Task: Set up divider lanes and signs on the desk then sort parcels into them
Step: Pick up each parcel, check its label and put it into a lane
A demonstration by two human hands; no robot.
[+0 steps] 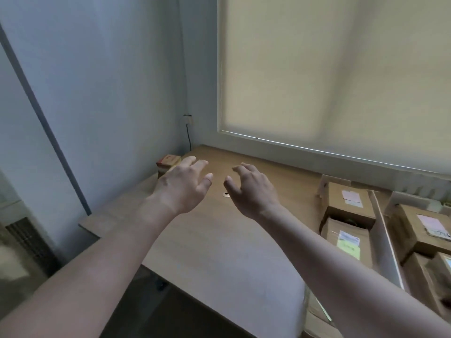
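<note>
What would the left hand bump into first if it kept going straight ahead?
Probably the small stack of boxes in the desk's far corner, just past the left hand; its fingers point there, though depth is unclear.

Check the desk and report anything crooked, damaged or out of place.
Nothing looks damaged or spilled. The cardboard parcels sit in rows on either side of an upright divider at the right of the desk. Both hands, left hand and right hand, hover open and hold nothing. A small stack sits in the far corner, too blurred to identify.

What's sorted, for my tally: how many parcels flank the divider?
4: left of the divider, a pink-label parcel behind a green-label parcel; right of it, a second pink-label parcel and a cropped parcel. Others may be hidden.
</note>
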